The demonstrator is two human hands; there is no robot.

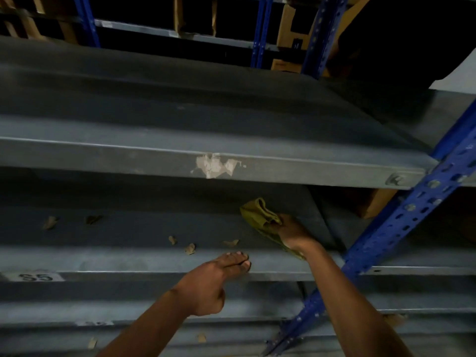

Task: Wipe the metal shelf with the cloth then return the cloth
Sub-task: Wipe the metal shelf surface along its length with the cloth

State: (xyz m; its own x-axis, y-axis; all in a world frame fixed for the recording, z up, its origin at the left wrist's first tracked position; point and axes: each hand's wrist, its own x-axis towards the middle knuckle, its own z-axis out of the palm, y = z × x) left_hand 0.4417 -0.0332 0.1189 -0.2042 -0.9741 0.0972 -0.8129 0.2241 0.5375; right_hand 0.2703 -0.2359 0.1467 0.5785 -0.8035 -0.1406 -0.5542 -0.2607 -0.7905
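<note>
Cloth [260, 215] bunched in right hand [293, 231] grip, pressed on metal shelf [128, 228] at 4 o'clock, for wiping. Left hand [219, 276], fingers straight, braces shelf lip. Debris scraps [190, 249] lie at 7 o'clock, unswept.

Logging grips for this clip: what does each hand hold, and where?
The right hand grips the cloth near its middle, bunched on the shelf. The left hand holds nothing; its fingers rest on the shelf's front edge.
</note>
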